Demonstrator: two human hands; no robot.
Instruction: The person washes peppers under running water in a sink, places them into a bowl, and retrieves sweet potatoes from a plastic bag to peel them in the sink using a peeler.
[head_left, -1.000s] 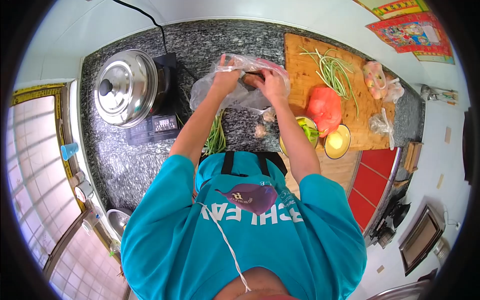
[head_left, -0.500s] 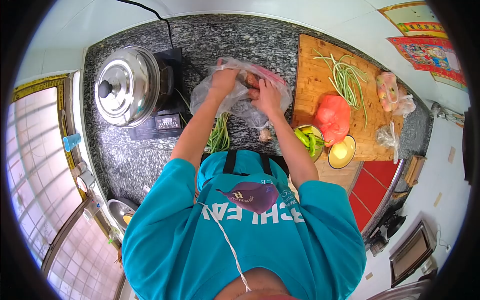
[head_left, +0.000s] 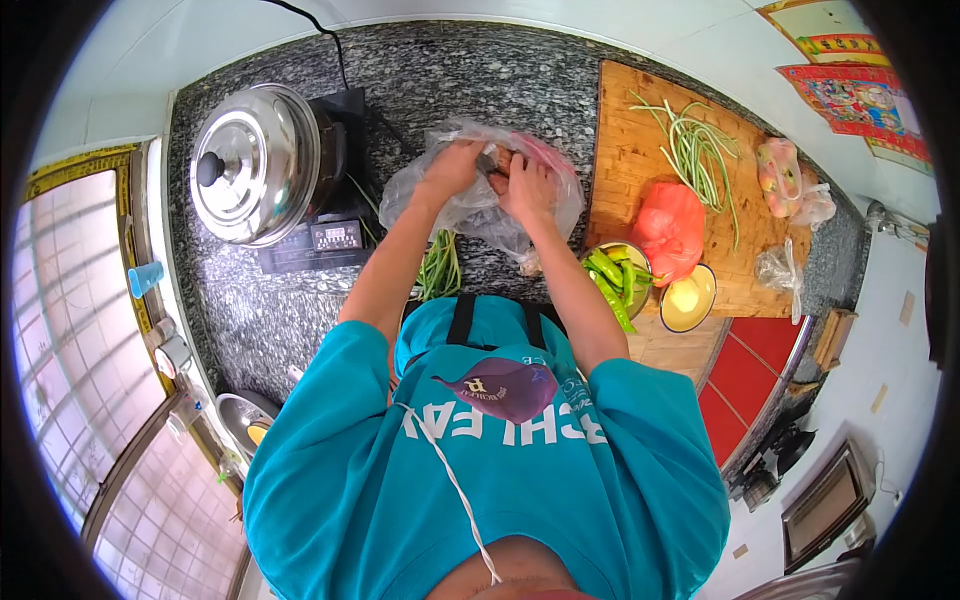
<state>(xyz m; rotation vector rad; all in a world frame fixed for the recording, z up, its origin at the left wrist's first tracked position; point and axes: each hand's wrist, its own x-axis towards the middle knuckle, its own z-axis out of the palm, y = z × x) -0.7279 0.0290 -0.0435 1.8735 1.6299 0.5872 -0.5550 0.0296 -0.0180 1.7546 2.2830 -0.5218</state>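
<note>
The bag (head_left: 480, 215) is lying left of the board (head_left: 620, 150), brown lumps (head_left: 497, 182) showing inside. The left hand (head_left: 455, 165) is dipping into the bag, its fingertips hidden, its grip impossible to tell. The right hand (head_left: 527, 190), nearer the board, is curling beside the brown lumps; whether it is gripping one, I cannot tell. Beans (head_left: 692, 150) are lying on the board.

left hand (head_left: 453, 170): plastic bag's (head_left: 405, 190) left half, fingertips unclear | right hand (head_left: 527, 190): bag's right half, fingers bent | forearms (head_left: 392, 262) stretched bagward
</note>
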